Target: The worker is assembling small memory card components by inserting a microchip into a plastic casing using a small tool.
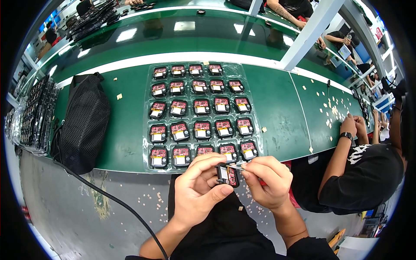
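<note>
Silver tool (237, 167) at tilted black device (225, 174)

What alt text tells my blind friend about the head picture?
The left hand holds a black device with a red circuit board; the right hand holds a thin tool near its edge. Beyond, a clear tray of similar devices lies on a green table.

tray (234, 69) on table (277, 99) | bag (86, 121) left | stack (37, 115), probably trays, farther left
</note>
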`<action>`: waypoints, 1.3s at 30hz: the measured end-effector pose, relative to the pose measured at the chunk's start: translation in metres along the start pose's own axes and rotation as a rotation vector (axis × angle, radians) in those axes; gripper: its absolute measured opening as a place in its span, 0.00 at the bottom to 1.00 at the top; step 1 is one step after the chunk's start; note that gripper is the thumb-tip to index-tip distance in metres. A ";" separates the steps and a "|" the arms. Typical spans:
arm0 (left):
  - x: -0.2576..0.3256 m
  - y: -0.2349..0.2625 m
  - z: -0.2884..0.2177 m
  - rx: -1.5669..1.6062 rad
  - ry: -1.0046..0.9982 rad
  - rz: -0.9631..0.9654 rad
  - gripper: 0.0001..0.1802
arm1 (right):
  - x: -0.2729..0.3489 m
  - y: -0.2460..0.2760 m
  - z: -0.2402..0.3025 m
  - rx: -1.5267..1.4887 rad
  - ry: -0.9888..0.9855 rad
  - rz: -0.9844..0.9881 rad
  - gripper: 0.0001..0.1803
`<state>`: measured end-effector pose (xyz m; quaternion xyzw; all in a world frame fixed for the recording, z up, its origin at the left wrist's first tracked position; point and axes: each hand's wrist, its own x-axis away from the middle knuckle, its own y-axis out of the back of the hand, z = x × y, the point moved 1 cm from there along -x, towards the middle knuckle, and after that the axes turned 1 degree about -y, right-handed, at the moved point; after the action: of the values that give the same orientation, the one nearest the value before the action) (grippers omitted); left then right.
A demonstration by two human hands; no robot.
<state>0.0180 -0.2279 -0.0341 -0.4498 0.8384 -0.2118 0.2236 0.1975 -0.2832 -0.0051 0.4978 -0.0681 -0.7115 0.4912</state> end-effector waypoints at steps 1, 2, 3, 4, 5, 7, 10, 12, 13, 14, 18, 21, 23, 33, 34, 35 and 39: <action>0.000 0.001 0.000 -0.012 -0.007 0.005 0.29 | 0.000 0.000 0.000 0.001 -0.003 0.006 0.10; 0.001 0.001 -0.001 -0.012 -0.007 0.005 0.29 | 0.001 -0.001 0.000 0.000 -0.004 0.006 0.10; 0.001 0.000 -0.001 -0.011 0.015 -0.006 0.29 | 0.002 -0.002 0.000 0.046 0.024 0.005 0.10; 0.001 0.000 -0.001 -0.009 0.038 -0.017 0.29 | 0.002 -0.002 0.000 0.091 0.052 0.003 0.11; 0.001 0.001 -0.002 -0.007 0.039 -0.015 0.29 | 0.003 -0.002 -0.001 0.093 0.051 0.003 0.11; 0.001 0.002 -0.003 -0.043 0.040 -0.030 0.29 | 0.004 -0.004 0.000 0.149 0.117 0.023 0.12; 0.001 0.005 -0.005 -0.075 0.034 -0.036 0.28 | -0.002 -0.001 0.004 0.142 0.110 0.087 0.12; 0.000 0.007 -0.005 -0.060 0.006 -0.030 0.29 | -0.008 0.003 -0.002 0.075 0.086 0.086 0.12; -0.001 0.008 -0.005 -0.045 -0.023 -0.026 0.29 | -0.011 0.005 -0.005 0.007 0.063 0.087 0.12; -0.003 0.009 -0.008 -0.047 -0.024 -0.018 0.29 | -0.013 0.010 -0.011 0.019 0.006 0.053 0.12; -0.017 0.006 -0.031 -0.127 -0.046 0.026 0.31 | -0.016 0.024 -0.047 0.043 -0.242 -0.149 0.08; -0.042 -0.001 -0.047 -0.298 -0.119 0.063 0.31 | -0.006 0.021 -0.080 -0.074 -0.442 -0.228 0.06; -0.073 -0.007 -0.050 -0.490 -0.112 0.056 0.29 | -0.002 0.023 -0.085 -0.104 -0.491 -0.243 0.06; -0.236 0.002 0.010 -1.407 -0.355 0.187 0.15 | -0.006 0.017 -0.072 0.005 -0.420 -0.177 0.05; -0.245 0.004 0.016 -1.437 -0.381 0.178 0.14 | -0.007 0.017 -0.071 0.002 -0.436 -0.178 0.05; -0.252 0.009 0.022 -1.488 -0.336 0.180 0.13 | -0.007 0.018 -0.070 0.022 -0.421 -0.169 0.05; -0.257 0.003 0.030 -1.536 -0.264 0.229 0.10 | -0.006 0.019 -0.070 0.006 -0.443 -0.180 0.05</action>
<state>0.1606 -0.0127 -0.0125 -0.4108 0.7576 0.5063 -0.0316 0.2640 -0.2604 -0.0251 0.3352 -0.1315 -0.8439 0.3976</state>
